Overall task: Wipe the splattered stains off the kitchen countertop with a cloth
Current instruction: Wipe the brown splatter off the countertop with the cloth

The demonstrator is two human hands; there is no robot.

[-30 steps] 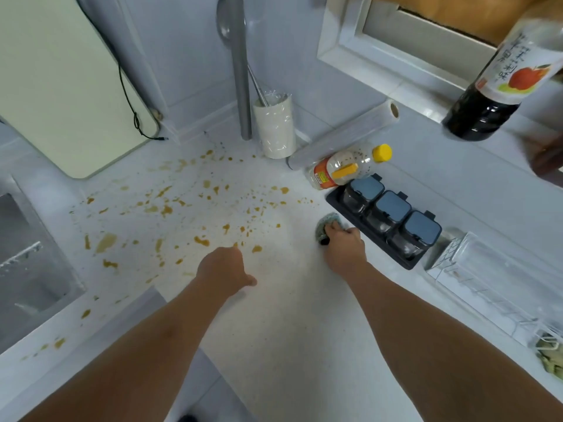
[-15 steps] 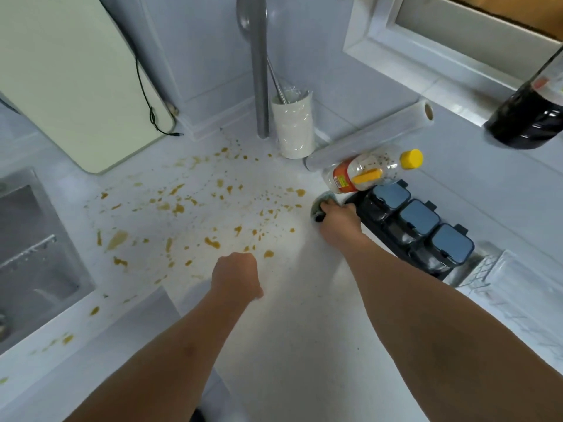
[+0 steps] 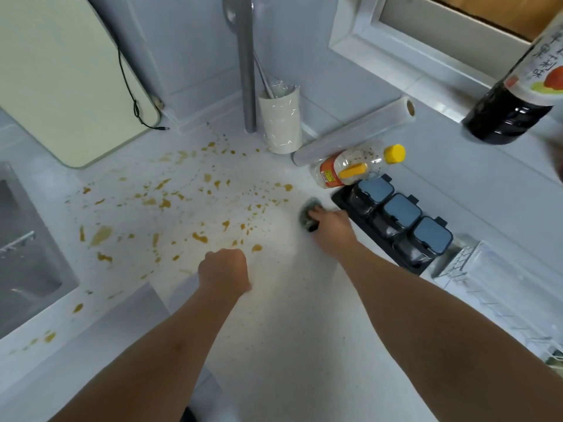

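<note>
Orange-brown stains (image 3: 199, 237) are splattered over the white speckled countertop (image 3: 292, 315), from the sink edge to the back corner. A small grey-green cloth (image 3: 307, 210) lies bunched on the counter at the right edge of the splatter. My right hand (image 3: 330, 228) grips it from above and covers most of it. My left hand (image 3: 224, 271) is a closed fist holding nothing, resting on the counter just below the nearest stains.
A black tray of three lidded jars (image 3: 396, 220) sits right of the cloth. Behind it lie a yellow-capped bottle (image 3: 355, 167) and a cling film roll (image 3: 353, 129). A utensil cup (image 3: 280, 120), a pipe (image 3: 246, 65), a cutting board (image 3: 61, 74), a sink (image 3: 27, 248) and a dark bottle (image 3: 515, 108) surround the area.
My right hand with the cloth slid a little away from me alongside the jar tray. The left fist stayed by the nearest stains. The stains look unchanged.
</note>
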